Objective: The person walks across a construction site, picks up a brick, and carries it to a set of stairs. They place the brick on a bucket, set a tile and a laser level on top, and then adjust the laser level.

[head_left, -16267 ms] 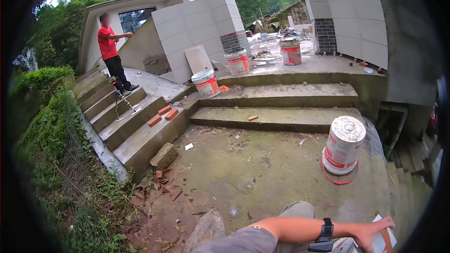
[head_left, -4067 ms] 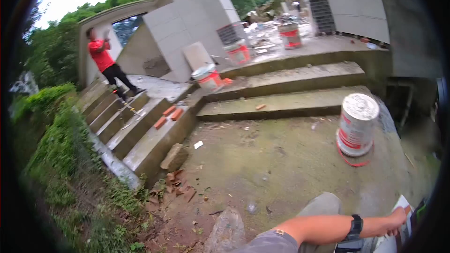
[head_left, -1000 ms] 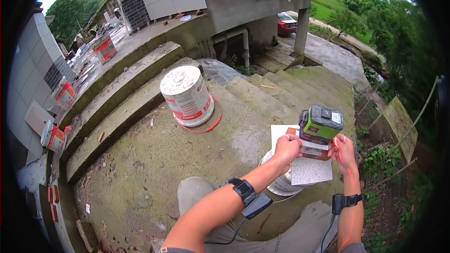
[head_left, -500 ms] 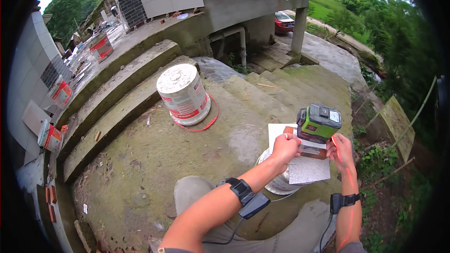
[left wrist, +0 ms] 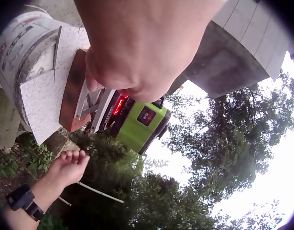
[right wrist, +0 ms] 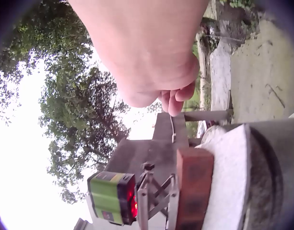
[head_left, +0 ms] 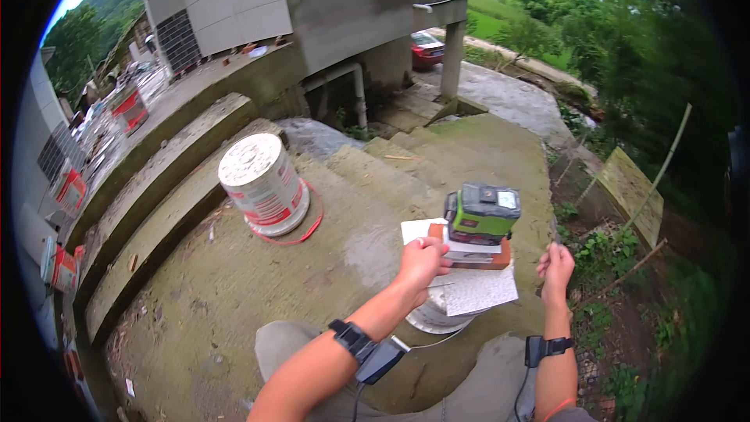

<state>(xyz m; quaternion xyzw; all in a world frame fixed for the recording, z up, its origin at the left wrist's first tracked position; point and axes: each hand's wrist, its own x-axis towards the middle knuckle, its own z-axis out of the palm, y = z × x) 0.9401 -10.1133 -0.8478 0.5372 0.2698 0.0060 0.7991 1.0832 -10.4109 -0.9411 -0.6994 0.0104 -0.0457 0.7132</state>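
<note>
In the head view a green and black laser level (head_left: 479, 215) stands on a small scissor lift (head_left: 473, 255). Below that lie a red-brown brick (right wrist: 194, 184) and white speckled tile pieces (head_left: 478, 291), stacked on an upturned bucket (head_left: 437, 317). My left hand (head_left: 422, 267) holds the lift's near left side, its fingertips partly hidden in the left wrist view. Off to the right of the stack, my right hand (head_left: 556, 267) hangs apart with loosely curled fingers. The lift's crossed arms (right wrist: 159, 196) and small knob (right wrist: 148, 166) show in the right wrist view, along with the level's red light.
Another upturned bucket (head_left: 264, 185) with a red handle stands left on the mossy concrete landing (head_left: 344, 281). Curved steps (head_left: 168, 187) rise on the left, and more steps (head_left: 406, 164) descend ahead. Plants and a leaning board (head_left: 629, 195) border the right edge.
My right hand has come away from the lift and moved right. The left hand stays at the lift. My view has turned right, shifting the scene left; red laser light has mostly left the right forearm.
</note>
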